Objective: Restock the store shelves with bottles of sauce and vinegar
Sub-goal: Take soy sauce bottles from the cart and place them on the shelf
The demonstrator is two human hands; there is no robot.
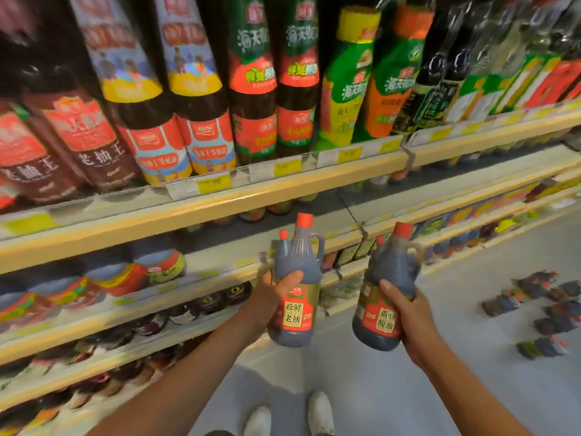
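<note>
My left hand (276, 294) grips a dark sauce bottle (298, 262) with a red cap, a side handle and a red label; a small bottle is strapped to its shoulder. My right hand (405, 313) grips a second dark sauce bottle (390, 278) of the same shape, tilted slightly right, also with a small bottle attached. Both bottles are held upright in front of the shelves, at the level of the second shelf (220, 256), which has a bare stretch behind the left bottle.
The top shelf (201, 212) carries a full row of large sauce bottles (201, 99) with yellow price tags below. Lower shelves (94, 322) hold jars and small bottles. Several bottles (547, 313) lie on the grey floor at the right. White shoes (292, 413) stand below.
</note>
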